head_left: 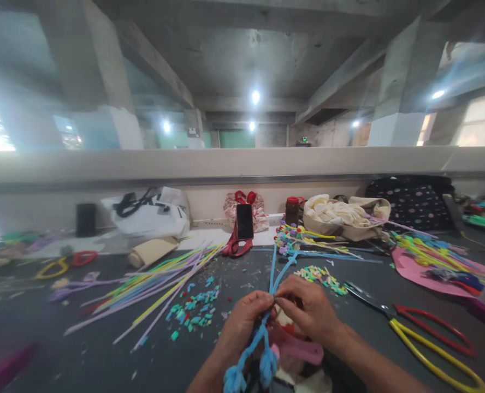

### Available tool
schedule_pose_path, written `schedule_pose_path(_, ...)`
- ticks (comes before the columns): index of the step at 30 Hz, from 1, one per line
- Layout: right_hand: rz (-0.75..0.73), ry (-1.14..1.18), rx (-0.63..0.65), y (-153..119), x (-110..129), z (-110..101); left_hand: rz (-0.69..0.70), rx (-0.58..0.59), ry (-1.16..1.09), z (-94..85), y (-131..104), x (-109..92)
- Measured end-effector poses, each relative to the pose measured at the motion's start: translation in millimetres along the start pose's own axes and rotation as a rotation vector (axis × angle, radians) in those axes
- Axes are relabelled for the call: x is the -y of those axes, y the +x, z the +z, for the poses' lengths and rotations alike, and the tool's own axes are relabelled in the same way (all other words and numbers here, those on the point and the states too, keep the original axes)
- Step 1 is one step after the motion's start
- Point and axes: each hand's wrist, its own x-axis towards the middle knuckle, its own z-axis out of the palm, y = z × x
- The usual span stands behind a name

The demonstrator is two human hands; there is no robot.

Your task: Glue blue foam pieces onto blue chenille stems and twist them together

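My left hand point(246, 314) pinches blue pipe cleaners point(272, 270) between thumb and forefinger, just in front of me over the table. My right hand point(310, 311) is closed on the same pipe cleaners, its fingertips meeting those of the left. Two blue lengths run up and away from the pinch; below it they cross and hang down to thick blue bunched ends point(268, 364). What exactly lies between the fingertips is hidden. Under my right hand is a pink object point(303, 349), partly covered.
To the right lie large scissors point(384, 308) with red and yellow handles. Cut coloured bits point(197, 305) are scattered left, with loose pipe cleaners point(160, 289) beyond. A phone point(244, 221) leans at the back near a red-lidded jar point(292, 210) and cloth bags point(152, 213).
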Motion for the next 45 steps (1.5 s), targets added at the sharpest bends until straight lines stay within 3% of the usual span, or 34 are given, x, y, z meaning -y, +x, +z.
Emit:
schedule_pose_path(4,-0.04,-0.069,-0.064,-2.3,-6.1,-4.2,-0.057,-0.013,-0.026,1.4,-4.3,-4.8)
schedule_pose_path(10,-0.207,-0.253,0.005,-4.6,-16.4,-6.5,-0.076,0.032,-0.062,0.9,-4.9,0.7)
schedule_pose_path(19,-0.206,-0.132,0.132,-2.9,-15.9,-6.6,-0.083,0.048,-0.081,-1.0,-1.5,0.5)
schedule_pose_path(30,-0.141,-0.047,0.16,-2.8,-17.2,-9.5,-0.083,0.034,0.081,-3.9,0.2,-0.2)
schedule_pose_path(37,0.057,0.171,0.06,-4.5,-17.7,1.7,0.006,0.036,0.037,1.3,-2.8,-3.4)
schedule_pose_path(45,0.17,0.293,0.094,5.3,-8.5,4.5,0.039,0.048,0.057,-2.3,-4.3,-8.7)
